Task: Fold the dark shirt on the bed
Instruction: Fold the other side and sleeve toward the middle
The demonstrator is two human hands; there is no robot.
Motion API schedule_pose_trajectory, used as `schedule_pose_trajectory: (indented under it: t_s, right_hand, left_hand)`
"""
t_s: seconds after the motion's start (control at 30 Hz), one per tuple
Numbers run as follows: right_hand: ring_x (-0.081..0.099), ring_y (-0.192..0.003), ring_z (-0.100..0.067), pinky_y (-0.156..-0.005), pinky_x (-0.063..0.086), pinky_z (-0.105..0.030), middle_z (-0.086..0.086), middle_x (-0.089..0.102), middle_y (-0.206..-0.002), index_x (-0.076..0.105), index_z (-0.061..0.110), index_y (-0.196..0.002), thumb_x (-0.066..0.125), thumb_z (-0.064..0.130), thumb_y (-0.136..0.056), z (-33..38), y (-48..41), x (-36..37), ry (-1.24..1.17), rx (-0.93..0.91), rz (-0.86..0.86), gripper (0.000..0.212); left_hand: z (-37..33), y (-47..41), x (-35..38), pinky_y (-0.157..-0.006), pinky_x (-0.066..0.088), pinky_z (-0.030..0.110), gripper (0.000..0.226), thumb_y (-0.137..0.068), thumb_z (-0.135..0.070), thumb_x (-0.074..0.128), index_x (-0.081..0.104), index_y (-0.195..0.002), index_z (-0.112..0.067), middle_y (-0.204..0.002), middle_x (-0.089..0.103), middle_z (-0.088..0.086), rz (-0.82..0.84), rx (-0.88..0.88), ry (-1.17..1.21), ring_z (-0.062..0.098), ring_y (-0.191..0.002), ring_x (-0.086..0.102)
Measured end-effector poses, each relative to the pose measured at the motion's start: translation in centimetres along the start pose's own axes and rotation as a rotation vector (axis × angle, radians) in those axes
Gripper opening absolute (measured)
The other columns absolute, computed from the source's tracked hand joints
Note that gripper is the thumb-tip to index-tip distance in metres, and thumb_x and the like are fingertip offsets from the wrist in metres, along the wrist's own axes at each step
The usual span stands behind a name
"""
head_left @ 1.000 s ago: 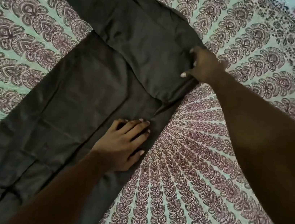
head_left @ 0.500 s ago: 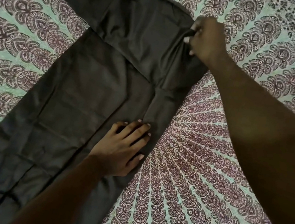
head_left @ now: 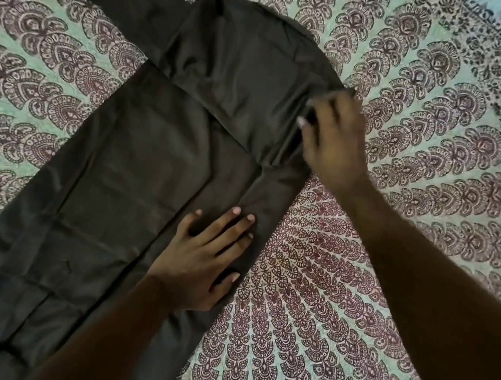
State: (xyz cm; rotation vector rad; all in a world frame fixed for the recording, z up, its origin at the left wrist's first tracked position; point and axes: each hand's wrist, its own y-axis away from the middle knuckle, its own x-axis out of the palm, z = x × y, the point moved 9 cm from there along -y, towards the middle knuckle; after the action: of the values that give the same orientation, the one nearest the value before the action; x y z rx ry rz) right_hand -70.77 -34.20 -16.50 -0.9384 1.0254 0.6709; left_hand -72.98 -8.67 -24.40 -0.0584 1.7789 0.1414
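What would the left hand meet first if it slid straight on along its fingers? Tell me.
Flat on the shirt, the left hand points up-right. It would likely first meet the folded flap, then the right hand.

we see it all from one camera worn on the head. we look down and a little forward at the bed (head_left: 304, 326), from close above. the left hand (head_left: 199, 266) and right hand (head_left: 333, 143) reach in from the bottom and right edges.
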Motion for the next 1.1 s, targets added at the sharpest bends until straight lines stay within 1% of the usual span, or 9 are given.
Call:
schedule_pose_trajectory:
  t_s: [0.1,0.2,0.37,0.5,0.6,0.73,0.9,1.03,1.1]
  right_hand:
    - [0.057,-0.105,-0.033,-0.088,0.044,-0.044,-0.017,0.061,-0.12,0.066,0.007,-0.116,0.055,0.034,-0.102,2.0,6.1,1.8,0.043,-0.167,0.191,0.032]
    - [0.056,-0.124,-0.032,-0.101,0.04,-0.048,-0.014,0.057,-0.138,0.062,0.011,-0.131,0.047,0.041,-0.104,1.3,8.1,3.9,0.048,-0.184,0.33,0.043]
    - [0.028,-0.155,-0.025,-0.117,0.025,-0.059,-0.011,0.037,-0.162,0.042,0.025,-0.153,0.031,0.06,-0.103,-1.5,3.7,6.7,0.13,-0.119,0.508,0.062]
    - [0.009,-0.16,-0.025,-0.118,0.009,-0.07,-0.005,0.015,-0.172,0.028,0.045,-0.157,0.028,0.067,-0.103,-4.2,0.4,7.4,0.181,-0.031,0.613,0.058]
    - [0.018,-0.158,-0.026,-0.118,0.01,-0.068,-0.007,0.021,-0.17,0.037,0.037,-0.153,0.042,0.055,-0.104,-4.1,-1.6,6.6,0.169,-0.005,0.544,0.053]
    - [0.036,-0.146,-0.027,-0.113,0.018,-0.059,-0.004,0.039,-0.159,0.043,0.03,-0.151,0.059,0.023,-0.098,-4.2,-3.8,6.5,0.055,0.123,0.5,0.056]
    - [0.037,-0.145,-0.03,-0.11,0.023,-0.056,-0.004,0.041,-0.156,0.052,0.022,-0.143,0.056,0.022,-0.096,-4.0,-5.7,7.0,0.107,0.116,0.507,0.047]
    - [0.052,-0.127,-0.031,-0.104,0.035,-0.049,-0.012,0.056,-0.137,0.066,0.012,-0.123,0.053,0.028,-0.098,-1.8,-1.4,2.9,0.086,0.204,0.134,0.031]
    - [0.058,-0.115,-0.032,-0.097,0.039,-0.048,-0.014,0.06,-0.126,0.068,0.009,-0.109,0.054,0.03,-0.099,0.2,3.2,1.9,0.069,0.196,0.071,0.028]
  left_hand:
    - [0.1,0.1,0.0,-0.105,0.03,0.059,0.065,-0.089,-0.053,0.053,0.054,-0.146,-0.022,-0.167,0.032,0.003,-0.017,-0.014,0.002,0.024,-0.156,0.028]
    - [0.1,0.1,0.0,-0.105,0.03,0.059,0.066,-0.088,-0.053,0.054,0.054,-0.146,-0.022,-0.167,0.033,0.004,-0.026,-0.01,-0.003,0.024,-0.155,0.029]
    - [0.0,0.0,0.1,-0.105,0.03,0.059,0.065,-0.088,-0.052,0.055,0.054,-0.145,-0.021,-0.167,0.033,0.005,-0.029,-0.003,-0.004,0.024,-0.155,0.028]
    - [0.1,0.0,0.3,-0.106,0.029,0.06,0.065,-0.089,-0.053,0.055,0.053,-0.146,-0.022,-0.167,0.031,0.005,0.0,-0.007,0.007,0.023,-0.156,0.027]
    - [0.1,0.0,0.3,-0.106,0.029,0.059,0.065,-0.088,-0.053,0.054,0.053,-0.146,-0.022,-0.167,0.032,0.005,0.006,-0.011,0.014,0.023,-0.156,0.026]
    - [0.1,0.0,0.2,-0.105,0.03,0.059,0.065,-0.088,-0.053,0.054,0.053,-0.146,-0.023,-0.167,0.033,0.005,0.004,-0.011,0.02,0.023,-0.156,0.027]
    - [0.2,-0.1,0.1,-0.105,0.03,0.059,0.065,-0.088,-0.053,0.054,0.053,-0.146,-0.023,-0.167,0.031,0.004,0.01,-0.011,0.031,0.023,-0.156,0.028]
    - [0.3,0.0,0.0,-0.105,0.031,0.059,0.066,-0.087,-0.054,0.056,0.054,-0.145,-0.024,-0.167,0.034,0.004,0.012,-0.016,0.046,0.023,-0.155,0.029]
    - [0.3,0.0,0.0,-0.105,0.032,0.059,0.066,-0.086,-0.053,0.056,0.054,-0.145,-0.024,-0.166,0.035,0.004,0.012,-0.014,0.052,0.024,-0.155,0.03]
